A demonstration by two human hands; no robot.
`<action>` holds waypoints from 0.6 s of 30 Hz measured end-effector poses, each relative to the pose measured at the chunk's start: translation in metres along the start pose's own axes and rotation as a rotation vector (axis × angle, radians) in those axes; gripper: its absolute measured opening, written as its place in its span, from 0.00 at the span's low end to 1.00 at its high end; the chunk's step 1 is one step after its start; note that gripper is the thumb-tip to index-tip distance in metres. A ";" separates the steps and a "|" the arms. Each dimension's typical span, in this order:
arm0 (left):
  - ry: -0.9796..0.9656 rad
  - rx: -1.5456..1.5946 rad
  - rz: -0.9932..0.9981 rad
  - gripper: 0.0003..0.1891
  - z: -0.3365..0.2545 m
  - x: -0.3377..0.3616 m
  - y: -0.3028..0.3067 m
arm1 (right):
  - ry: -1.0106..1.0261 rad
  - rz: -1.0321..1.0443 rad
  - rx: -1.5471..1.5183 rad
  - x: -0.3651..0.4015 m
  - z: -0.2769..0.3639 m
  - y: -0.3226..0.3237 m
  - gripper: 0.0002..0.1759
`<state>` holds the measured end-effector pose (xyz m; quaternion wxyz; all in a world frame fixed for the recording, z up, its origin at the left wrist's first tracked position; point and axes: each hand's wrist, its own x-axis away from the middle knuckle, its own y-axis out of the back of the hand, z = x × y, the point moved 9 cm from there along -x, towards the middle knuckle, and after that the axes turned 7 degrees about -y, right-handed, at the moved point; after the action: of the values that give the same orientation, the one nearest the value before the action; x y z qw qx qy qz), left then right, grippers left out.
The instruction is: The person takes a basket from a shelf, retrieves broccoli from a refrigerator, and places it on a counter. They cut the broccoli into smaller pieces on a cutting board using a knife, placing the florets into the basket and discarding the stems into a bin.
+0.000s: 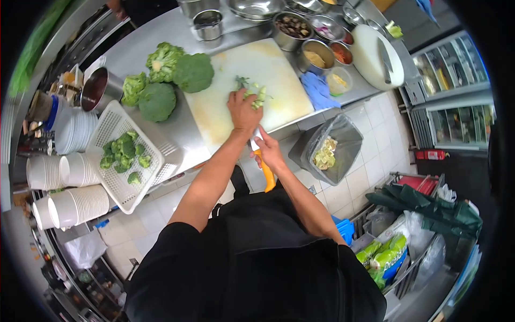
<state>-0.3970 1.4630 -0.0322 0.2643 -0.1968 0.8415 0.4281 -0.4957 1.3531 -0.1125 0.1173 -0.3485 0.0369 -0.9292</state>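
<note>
My left hand (245, 111) is on the white cutting board (279, 70), its fingers curled over pale green broccoli trimmings (259, 99); some bits stick out past the fingertips. My right hand (270, 152) grips a knife by its yellow-orange handle (266, 174), just off the board's near edge. Part of the blade (255, 144) shows near my left wrist; its far end is hidden. Several large broccoli heads (193, 72) sit at the board's left side. Small cut florets (124, 150) lie in a white plastic basket (152, 180) farther left.
Below the counter's right side stands a lined grey bin (343, 137) with scraps inside. Steel containers (292, 31) of ingredients line the back, near a blue cloth (320, 90). Another knife (384, 60) rests on a round white board (396, 75). Stacked white bowls (80, 205) are at left.
</note>
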 end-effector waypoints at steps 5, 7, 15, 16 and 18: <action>-0.122 0.037 0.002 0.15 -0.059 -0.015 -0.004 | 0.092 -0.017 -0.101 0.033 0.019 0.027 0.30; -0.218 0.104 0.026 0.15 -0.109 -0.021 -0.017 | 0.130 -0.082 -0.160 0.058 0.025 0.058 0.30; -0.392 0.522 0.296 0.15 -0.314 0.042 -0.153 | 0.086 -0.480 -0.394 0.175 -0.032 0.227 0.30; -0.352 0.537 0.430 0.22 -0.324 0.063 -0.197 | 0.023 -0.520 -0.409 0.197 -0.052 0.243 0.30; -0.228 0.365 0.691 0.29 -0.343 0.090 -0.271 | -0.118 -0.580 -0.426 0.240 -0.095 0.266 0.31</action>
<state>-0.4116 1.0201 -0.0848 0.2270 0.1964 0.8856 0.3545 -0.6823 1.0356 -0.0711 -0.2244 -0.4142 0.1224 -0.8735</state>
